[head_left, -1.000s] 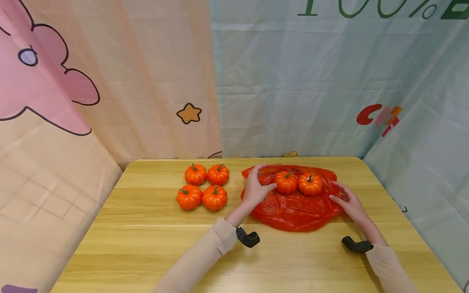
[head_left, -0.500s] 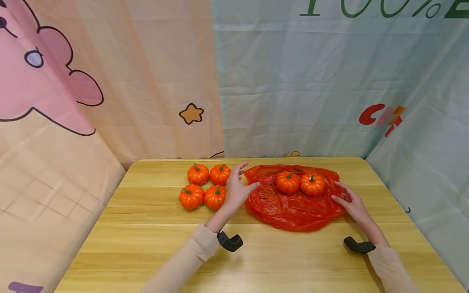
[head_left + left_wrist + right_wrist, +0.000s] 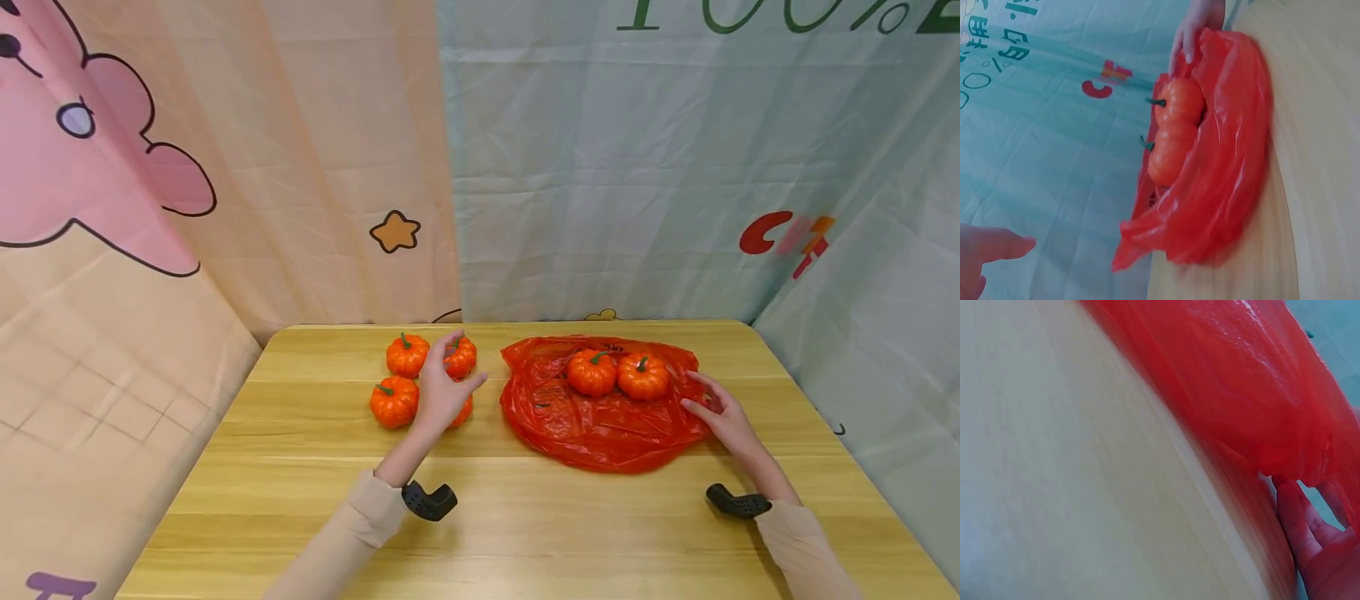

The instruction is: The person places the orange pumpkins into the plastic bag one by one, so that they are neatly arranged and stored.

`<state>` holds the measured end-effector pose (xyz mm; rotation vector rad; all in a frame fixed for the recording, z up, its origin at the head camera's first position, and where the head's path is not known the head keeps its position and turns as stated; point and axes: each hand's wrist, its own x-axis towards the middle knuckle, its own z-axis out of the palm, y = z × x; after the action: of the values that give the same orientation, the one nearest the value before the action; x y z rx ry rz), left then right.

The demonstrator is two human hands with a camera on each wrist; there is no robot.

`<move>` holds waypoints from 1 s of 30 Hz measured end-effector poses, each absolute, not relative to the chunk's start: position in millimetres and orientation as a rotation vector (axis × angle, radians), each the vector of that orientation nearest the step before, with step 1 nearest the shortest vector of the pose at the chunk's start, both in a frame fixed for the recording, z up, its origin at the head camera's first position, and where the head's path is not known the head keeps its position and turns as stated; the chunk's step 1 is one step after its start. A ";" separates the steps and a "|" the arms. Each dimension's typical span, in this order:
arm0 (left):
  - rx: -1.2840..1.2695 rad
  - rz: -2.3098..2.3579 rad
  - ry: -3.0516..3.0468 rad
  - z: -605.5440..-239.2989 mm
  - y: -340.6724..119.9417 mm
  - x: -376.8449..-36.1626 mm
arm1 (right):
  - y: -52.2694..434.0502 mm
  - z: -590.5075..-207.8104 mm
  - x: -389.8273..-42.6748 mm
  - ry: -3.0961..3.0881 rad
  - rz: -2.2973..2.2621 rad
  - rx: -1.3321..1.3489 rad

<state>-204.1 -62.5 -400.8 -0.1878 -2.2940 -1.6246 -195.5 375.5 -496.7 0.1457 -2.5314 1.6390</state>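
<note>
Two small orange pumpkins [image 3: 642,377] with green stems sit side by side in the opening of a red plastic bag [image 3: 592,437], which lies spread on the table. At the bag's right side, my right hand [image 3: 726,417] holds its edge; in the right wrist view the red film drapes over some of the fingers [image 3: 1294,519]. My left hand [image 3: 438,392] is apart from the bag, thumb and fingers spread, nothing between them. It overlaps two of the several loose pumpkins [image 3: 394,403] grouped on the left, partly hiding them. The left wrist view shows its fingertip [image 3: 1013,245] at lower left.
The wooden table [image 3: 525,533] has its far edge close to a printed curtain [image 3: 585,167]. Another curtain panel [image 3: 892,333] stands along the right side. A black wrist camera mount [image 3: 430,502] is on the left forearm, and another [image 3: 737,503] on the right.
My left hand has moved left, from the bag's left edge to over the loose pumpkins. The bag's left side is now uncovered. My right hand has stayed at the bag's right edge.
</note>
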 end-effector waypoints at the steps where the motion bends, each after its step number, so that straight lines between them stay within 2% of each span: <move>1: -0.177 -1.622 -2.295 -401.2 -66.6 -204.0 | 375.5 -496.7 -195.6 -2.533 1.643 0.146; 13: -0.101 -1.561 -2.251 -405.0 -109.1 -199.2 | 375.6 -497.8 -196.0 -2.484 1.657 0.184; 30: 0.004 -1.465 -2.144 -438.1 -159.2 -198.9 | 375.6 -497.2 -193.6 -2.560 1.585 0.131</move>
<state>-198.9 -159.2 -438.1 0.0043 -2.1443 -1.4653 -193.6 375.6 -497.2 0.1308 -2.5605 1.5854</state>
